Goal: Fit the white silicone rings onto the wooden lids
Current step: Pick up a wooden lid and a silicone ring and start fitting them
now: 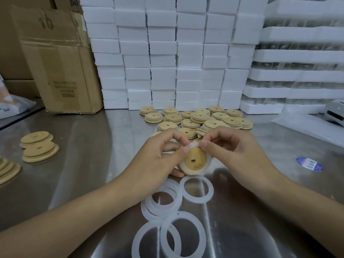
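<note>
Foam blocks (167, 53) stand behind piled wooden lids (199, 118).

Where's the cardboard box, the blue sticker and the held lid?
Brown cardboard box (61, 67): head view, front face.
Blue oval sticker (310, 164): head view, middle.
Round wooden lid, held (199, 156): head view, flat face.

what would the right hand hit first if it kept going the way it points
Pointing left, the right hand pinches the silicone ring on the wooden lid; just beyond, it would probably meet the fingertips of the left hand.
</note>
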